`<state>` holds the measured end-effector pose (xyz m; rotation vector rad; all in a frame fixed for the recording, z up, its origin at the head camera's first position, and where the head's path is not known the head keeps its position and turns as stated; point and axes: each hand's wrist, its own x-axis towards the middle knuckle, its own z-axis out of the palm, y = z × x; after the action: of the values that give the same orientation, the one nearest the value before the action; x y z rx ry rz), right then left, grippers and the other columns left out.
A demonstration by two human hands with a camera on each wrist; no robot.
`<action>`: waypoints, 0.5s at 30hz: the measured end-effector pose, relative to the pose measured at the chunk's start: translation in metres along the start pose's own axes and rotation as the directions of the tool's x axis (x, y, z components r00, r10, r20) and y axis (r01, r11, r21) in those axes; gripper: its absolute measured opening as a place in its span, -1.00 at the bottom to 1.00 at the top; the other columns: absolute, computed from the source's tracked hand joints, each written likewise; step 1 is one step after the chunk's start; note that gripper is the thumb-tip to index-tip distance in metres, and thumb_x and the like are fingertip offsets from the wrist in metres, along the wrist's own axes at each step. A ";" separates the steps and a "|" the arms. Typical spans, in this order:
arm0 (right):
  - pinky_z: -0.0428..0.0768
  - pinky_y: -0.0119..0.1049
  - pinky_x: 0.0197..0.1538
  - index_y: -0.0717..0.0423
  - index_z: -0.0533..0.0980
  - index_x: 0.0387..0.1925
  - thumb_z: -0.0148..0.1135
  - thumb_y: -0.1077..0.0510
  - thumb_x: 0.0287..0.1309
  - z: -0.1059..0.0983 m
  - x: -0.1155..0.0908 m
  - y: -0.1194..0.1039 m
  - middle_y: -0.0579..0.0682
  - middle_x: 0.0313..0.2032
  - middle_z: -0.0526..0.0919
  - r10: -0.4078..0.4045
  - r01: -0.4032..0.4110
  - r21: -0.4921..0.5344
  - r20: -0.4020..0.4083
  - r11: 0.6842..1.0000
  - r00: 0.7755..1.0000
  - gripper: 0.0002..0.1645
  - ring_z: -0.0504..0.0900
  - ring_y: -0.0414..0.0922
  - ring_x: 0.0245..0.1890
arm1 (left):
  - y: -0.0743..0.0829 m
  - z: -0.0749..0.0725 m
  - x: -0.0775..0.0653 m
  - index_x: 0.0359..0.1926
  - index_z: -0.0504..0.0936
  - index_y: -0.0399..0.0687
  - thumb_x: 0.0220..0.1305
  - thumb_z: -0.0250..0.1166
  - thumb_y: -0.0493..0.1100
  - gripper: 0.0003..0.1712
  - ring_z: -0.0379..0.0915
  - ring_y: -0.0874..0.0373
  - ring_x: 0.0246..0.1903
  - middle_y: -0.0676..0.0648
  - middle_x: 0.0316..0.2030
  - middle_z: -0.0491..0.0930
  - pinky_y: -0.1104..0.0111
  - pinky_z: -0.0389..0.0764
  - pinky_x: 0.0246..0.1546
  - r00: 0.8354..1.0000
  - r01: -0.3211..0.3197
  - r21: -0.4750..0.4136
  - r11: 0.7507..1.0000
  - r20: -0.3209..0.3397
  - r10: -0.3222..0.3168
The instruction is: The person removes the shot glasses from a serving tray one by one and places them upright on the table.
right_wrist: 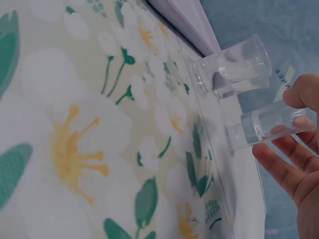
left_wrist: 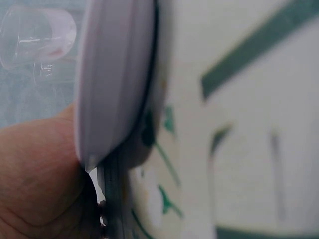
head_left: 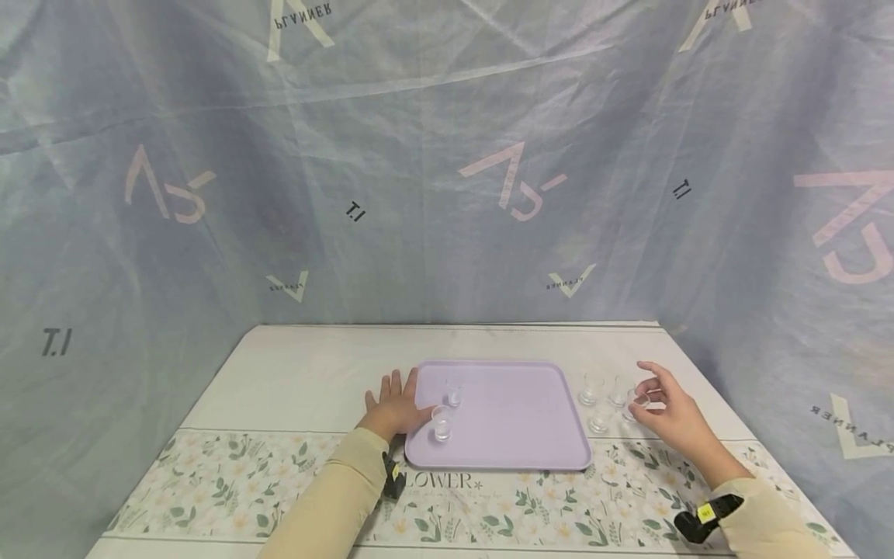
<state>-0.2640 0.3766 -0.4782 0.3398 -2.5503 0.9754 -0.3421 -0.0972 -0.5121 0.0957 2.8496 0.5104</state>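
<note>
A lilac tray [head_left: 517, 411] lies on the table. My left hand [head_left: 396, 410] rests at its left edge with fingers spread. The left thumb reaches over the rim beside a small clear cup [head_left: 441, 427]; whether they touch I cannot tell. Behind that cup stands a second clear cup [head_left: 454, 394], also on the tray. To the right of the tray, my right hand [head_left: 667, 407] holds another small clear cup [right_wrist: 271, 122] between thumb and fingers. The fingers partly show through its wall. More clear cups [head_left: 599, 420] stand just left of that hand.
A pale table cover [head_left: 335, 349] with a printed floral band [head_left: 230, 481] lies under everything. Grey-blue curtains [head_left: 419, 194] hang behind and on both sides of the table. Upright cups [right_wrist: 232, 62] stand close together between the tray's right edge and my right hand.
</note>
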 end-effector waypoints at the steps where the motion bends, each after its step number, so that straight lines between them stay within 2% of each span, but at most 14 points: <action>1: 0.63 -0.49 -0.24 0.19 0.19 0.46 0.42 0.43 0.06 0.001 -0.001 0.001 0.06 -0.20 0.54 0.003 -0.003 -0.002 0.000 1.000 1.000 -0.04 0.56 -0.41 -0.23 | 0.002 -0.003 -0.004 0.64 -0.23 0.00 0.37 0.09 0.42 0.12 -0.51 -0.24 0.57 -0.32 0.59 -0.34 -0.28 -0.43 0.43 1.000 0.000 -0.003 1.000 0.002 0.000; 4: 0.63 -0.47 -0.24 0.20 0.19 0.45 0.43 0.43 0.05 0.003 -0.002 0.000 0.05 -0.19 0.55 0.011 -0.011 -0.012 -0.004 1.000 1.000 -0.03 0.59 -0.34 -0.22 | 0.008 -0.012 -0.015 0.64 -0.19 -0.03 0.37 0.09 0.41 0.11 -0.46 -0.26 0.57 -0.34 0.59 -0.30 -0.28 -0.39 0.44 1.000 -0.003 -0.006 1.000 0.007 0.003; 7: 0.63 -0.46 -0.23 0.19 0.20 0.45 0.45 0.43 0.03 0.005 -0.003 -0.001 0.05 -0.19 0.56 0.016 -0.016 -0.019 -0.013 1.000 1.000 -0.02 0.60 -0.30 -0.22 | 0.008 -0.012 -0.015 0.64 -0.20 -0.02 0.37 0.08 0.42 0.11 -0.47 -0.26 0.56 -0.33 0.59 -0.32 -0.28 -0.39 0.44 1.000 0.000 -0.003 1.000 0.010 0.000; 11: 0.64 -0.46 -0.22 0.20 0.20 0.44 0.44 0.43 0.02 0.007 -0.004 0.002 0.05 -0.19 0.55 0.024 -0.024 -0.033 -0.017 0.999 1.000 -0.02 0.59 -0.33 -0.21 | 0.008 -0.013 -0.017 0.64 -0.21 -0.01 0.37 0.06 0.43 0.11 -0.46 -0.26 0.57 -0.33 0.59 -0.31 -0.27 -0.37 0.45 1.000 0.000 0.010 1.000 0.014 0.000; 15: 0.63 -0.48 -0.21 0.21 0.18 0.45 0.42 0.42 0.04 0.008 -0.005 0.006 0.05 -0.18 0.55 0.036 -0.037 -0.043 -0.012 0.998 0.999 -0.03 0.57 -0.36 -0.20 | 0.013 -0.021 -0.027 0.63 -0.15 -0.04 0.38 0.06 0.43 0.09 -0.38 -0.26 0.57 -0.34 0.59 -0.24 -0.27 -0.29 0.46 1.000 -0.011 0.016 1.000 0.004 0.011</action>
<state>-0.2640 0.3759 -0.4900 0.2760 -2.5718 0.9310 -0.3210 -0.0945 -0.4825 0.1146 2.8513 0.4891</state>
